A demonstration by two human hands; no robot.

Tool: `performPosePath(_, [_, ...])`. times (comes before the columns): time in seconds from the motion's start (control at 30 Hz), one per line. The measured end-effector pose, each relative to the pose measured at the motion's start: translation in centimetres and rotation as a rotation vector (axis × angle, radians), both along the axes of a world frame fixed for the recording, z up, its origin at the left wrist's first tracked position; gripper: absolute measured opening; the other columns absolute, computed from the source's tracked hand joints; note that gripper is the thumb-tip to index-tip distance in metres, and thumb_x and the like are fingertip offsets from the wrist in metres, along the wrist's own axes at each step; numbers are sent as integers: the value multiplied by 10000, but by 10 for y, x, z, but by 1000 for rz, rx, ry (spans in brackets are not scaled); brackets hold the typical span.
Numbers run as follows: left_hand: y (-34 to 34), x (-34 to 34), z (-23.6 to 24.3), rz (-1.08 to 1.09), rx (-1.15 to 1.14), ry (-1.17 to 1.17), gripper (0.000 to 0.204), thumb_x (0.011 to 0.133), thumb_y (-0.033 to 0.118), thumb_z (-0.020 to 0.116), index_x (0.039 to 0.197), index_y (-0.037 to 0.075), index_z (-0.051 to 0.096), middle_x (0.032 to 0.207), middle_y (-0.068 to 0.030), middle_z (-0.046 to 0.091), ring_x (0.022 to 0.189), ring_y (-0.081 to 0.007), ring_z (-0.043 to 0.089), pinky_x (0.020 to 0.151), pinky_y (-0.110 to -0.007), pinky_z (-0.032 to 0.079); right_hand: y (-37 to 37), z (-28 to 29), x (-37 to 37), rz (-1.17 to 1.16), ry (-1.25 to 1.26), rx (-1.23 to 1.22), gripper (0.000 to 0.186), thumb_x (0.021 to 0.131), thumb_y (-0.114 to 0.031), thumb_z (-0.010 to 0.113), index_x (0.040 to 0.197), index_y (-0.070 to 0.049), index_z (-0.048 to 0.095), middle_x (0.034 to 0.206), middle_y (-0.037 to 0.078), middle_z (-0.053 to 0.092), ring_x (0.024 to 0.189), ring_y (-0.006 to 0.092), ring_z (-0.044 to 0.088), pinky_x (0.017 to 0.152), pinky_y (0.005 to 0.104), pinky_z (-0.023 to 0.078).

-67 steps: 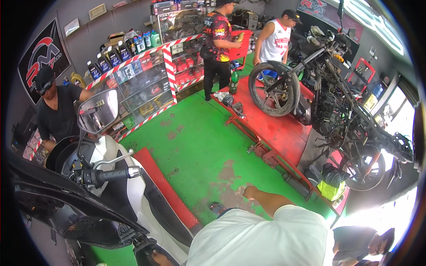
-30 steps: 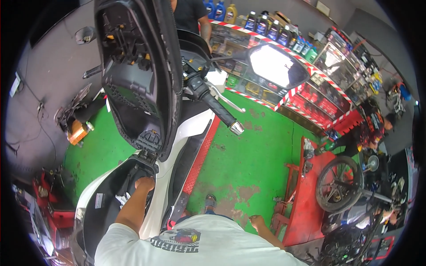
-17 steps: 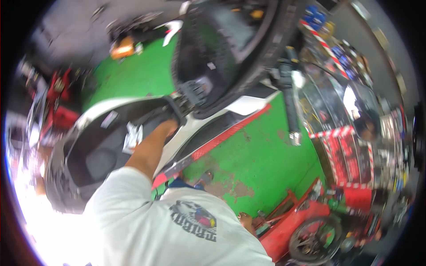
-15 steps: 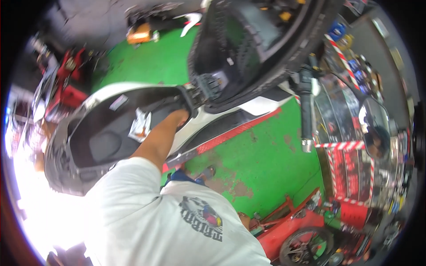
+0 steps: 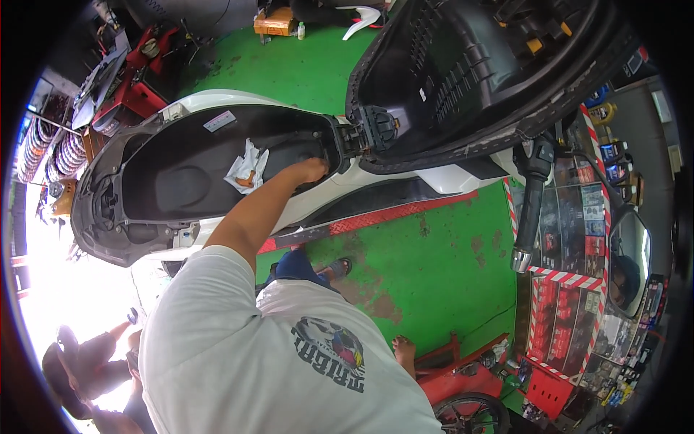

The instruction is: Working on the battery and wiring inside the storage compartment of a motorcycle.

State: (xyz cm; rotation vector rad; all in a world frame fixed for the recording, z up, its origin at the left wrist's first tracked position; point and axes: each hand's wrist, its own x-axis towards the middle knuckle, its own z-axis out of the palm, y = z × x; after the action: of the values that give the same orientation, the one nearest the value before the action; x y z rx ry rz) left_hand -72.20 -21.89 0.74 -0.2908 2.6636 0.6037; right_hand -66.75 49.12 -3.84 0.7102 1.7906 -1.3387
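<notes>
My left hand (image 5: 312, 170) reaches down into the dark under-seat compartment (image 5: 155, 199) of a white scooter, at the end beside the seat hinge (image 5: 376, 129). Its fingers look curled, and their tips and anything in them are hidden against the compartment wall. Close to my left wrist, a crumpled white wrapper (image 5: 246, 163) with an orange-brown piece (image 5: 247, 181) on it lies on the compartment floor. The raised seat (image 5: 448, 79) shows its black underside. My right hand (image 5: 403, 349) hangs low beside my body, fingers loosely apart, with nothing visible in it.
The scooter's handlebar grip (image 5: 533, 210) and mirror (image 5: 630, 264) jut out at the right. Behind them stands a glass display case (image 5: 571, 289) edged with striped tape. A red frame with a wheel (image 5: 473, 416) is near my right hand. Another person (image 5: 90, 369) is at lower left.
The view has shifted and grown sharper, so the scooter sits further right and higher. My left hand stays at the hinge end of the compartment. A person has come into view at lower left.
</notes>
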Motion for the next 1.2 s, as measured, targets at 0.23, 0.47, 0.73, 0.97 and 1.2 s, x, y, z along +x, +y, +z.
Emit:
performPosePath(0.23, [-4, 8, 11, -156, -56, 160, 301, 887, 216, 519, 1048, 18, 678, 1098, -204, 655, 1006, -376, 663, 867, -448, 532, -37, 24, 11, 129, 145, 196, 144, 840, -159, 586, 787, -40, 648, 689, 5, 551, 634, 114, 477, 614, 302, 387])
performPosePath(0.47, [-15, 3, 34, -458, -188, 151, 329, 906, 321, 549, 1045, 45, 662, 1057, -175, 657, 969, -348, 678, 826, -465, 536, -101, 50, 25, 443, 366, 539, 246, 860, -216, 599, 785, 1, 687, 812, 113, 699, 711, 189, 638, 643, 355, 488])
performPosePath(0.73, [-23, -14, 47, -530, -86, 126, 370, 942, 360, 519, 958, 42, 708, 981, -200, 707, 905, -371, 695, 819, -475, 541, -157, 82, 51, 339, 286, 575, 310, 867, -273, 645, 977, 3, 735, 946, 181, 730, 891, 291, 690, 795, 387, 521])
performPosePath(0.97, [5, -33, 18, 125, 40, -40, 484, 957, 383, 434, 1039, -7, 708, 1093, -267, 668, 1096, -429, 622, 1003, -480, 460, -148, 75, 67, 307, 70, 656, 337, 854, -314, 657, 1070, -70, 743, 1040, 195, 718, 971, 345, 693, 851, 398, 535])
performPosePath(1.2, [-7, -31, -3, 1248, 1223, -504, 317, 917, 279, 437, 843, 28, 616, 698, -81, 605, 490, -131, 435, 456, -312, 350, -137, 62, 11, 316, 93, 609, 312, 851, -283, 645, 1056, -71, 747, 1058, 202, 711, 959, 349, 691, 838, 407, 539])
